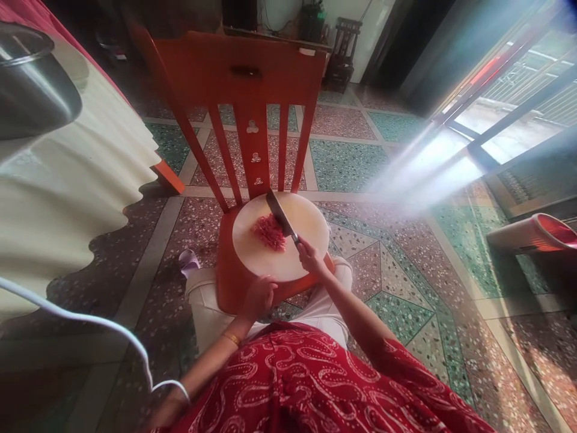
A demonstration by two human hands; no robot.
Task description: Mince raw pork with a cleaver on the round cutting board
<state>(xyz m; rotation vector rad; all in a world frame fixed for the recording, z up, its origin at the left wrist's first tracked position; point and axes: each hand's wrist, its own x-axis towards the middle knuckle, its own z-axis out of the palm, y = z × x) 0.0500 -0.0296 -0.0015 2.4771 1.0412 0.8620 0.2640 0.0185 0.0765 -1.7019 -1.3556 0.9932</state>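
On the seat of one orange-red wooden chair [243, 78] lies one round white cutting board [279, 240], flat and smooth. One small heap of chopped red meat [269, 232] sits on the board, a little toward 9 o'clock from the board's middle. It looks wet and crumbly.

One knife [280, 214] with a wide dark blade stands tilted over the heap, its edge touching the meat on the 3 o'clock side. The right hand [310, 257] is closed tight around the knife handle, at about 4 o'clock on the board. The left hand [259, 296] rests with bent fingers on the board's rim at about 7 o'clock (it presses on the edge, and I cannot tell if it truly grips it). One thin gold bangle [232, 339] rings that wrist.

The chair back has thin upright slats and one wide middle slat with small pale carved shapes. The floor [396, 258] is speckled stone in pink and green squares with pale lines between. At 9 o'clock hangs one cream cloth [81, 180] with a wavy edge, and one shiny metal pot [31, 84] sits above it. One white cord [112, 328] curves by at 8 o'clock. One pink plastic tub [536, 234] lies tipped at 3 o'clock.
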